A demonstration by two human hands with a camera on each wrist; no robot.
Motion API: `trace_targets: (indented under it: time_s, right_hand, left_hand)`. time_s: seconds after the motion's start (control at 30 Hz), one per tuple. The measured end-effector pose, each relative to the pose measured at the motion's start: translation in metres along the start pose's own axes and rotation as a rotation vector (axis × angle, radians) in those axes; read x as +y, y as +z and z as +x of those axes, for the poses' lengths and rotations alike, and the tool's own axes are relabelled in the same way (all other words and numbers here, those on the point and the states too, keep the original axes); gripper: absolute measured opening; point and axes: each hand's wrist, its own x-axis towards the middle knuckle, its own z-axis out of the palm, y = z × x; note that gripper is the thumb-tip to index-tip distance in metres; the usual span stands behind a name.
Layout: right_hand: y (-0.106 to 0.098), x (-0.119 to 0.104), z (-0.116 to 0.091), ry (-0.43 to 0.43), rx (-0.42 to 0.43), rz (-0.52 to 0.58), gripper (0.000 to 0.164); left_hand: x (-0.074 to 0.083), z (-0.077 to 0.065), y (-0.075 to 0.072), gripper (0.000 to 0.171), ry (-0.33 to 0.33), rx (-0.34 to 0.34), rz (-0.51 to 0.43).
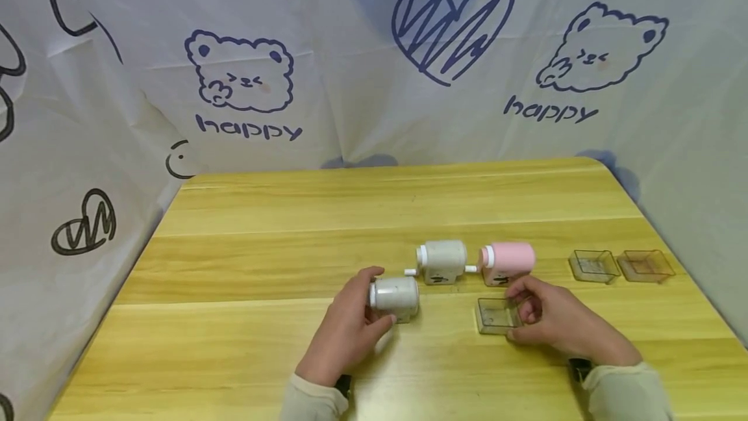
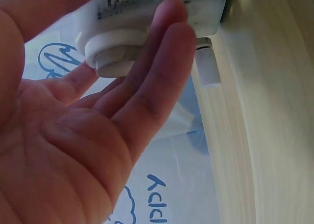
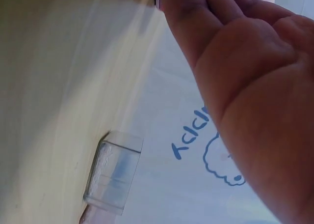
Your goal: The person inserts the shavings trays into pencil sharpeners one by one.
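Observation:
My left hand [image 1: 350, 320] holds a light grey hand-crank pencil sharpener [image 1: 396, 297], its thumb at the near side and fingers round the far left. In the left wrist view, my fingers cross in front of the sharpener's [image 2: 157, 17] white ribbed end, and its white crank knob [image 2: 208, 69] sticks out below. My right hand [image 1: 540, 314] pinches the right end of a clear shavings drawer [image 1: 493, 317] between thumb and fingers. Just behind stand another grey pencil sharpener [image 1: 444, 262] and a pink pencil sharpener [image 1: 511, 258]. In the right wrist view, the pinched drawer is mostly hidden.
To the right on the wooden table [image 1: 263, 213] lie a clear drawer [image 1: 593, 267] and a pinkish clear drawer [image 1: 645, 267], side by side. A white cloth [image 1: 350, 96] with drawn bears and hearts hangs behind the table and along its sides.

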Motion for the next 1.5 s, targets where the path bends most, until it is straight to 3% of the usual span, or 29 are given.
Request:
trace_targets:
  time_s: [0.4, 0.73, 1.1, 1.5]
  right_hand:
    - [0.014, -0.007, 0.002, -0.029, 0.008, -0.017, 0.057]
    - [0.026, -0.018, 0.011, -0.1, 0.084, -0.103, 0.052]
    - [0.035, -0.029, 0.019, -0.175, 0.126, -0.148, 0.054]
    - [0.046, -0.035, 0.026, -0.186, 0.129, -0.18, 0.053]
  left_hand:
    - [-0.001, 0.002, 0.003, 0.061, 0.024, 0.011, 0.06]
    - [-0.001, 0.0, 0.002, 0.058, 0.071, 0.003, 0.052]
    - [-0.001, 0.0, 0.002, 0.056, 0.068, -0.012, 0.078]
    - [-0.001, 0.0, 0.002, 0.054, 0.06, -0.004, 0.074]
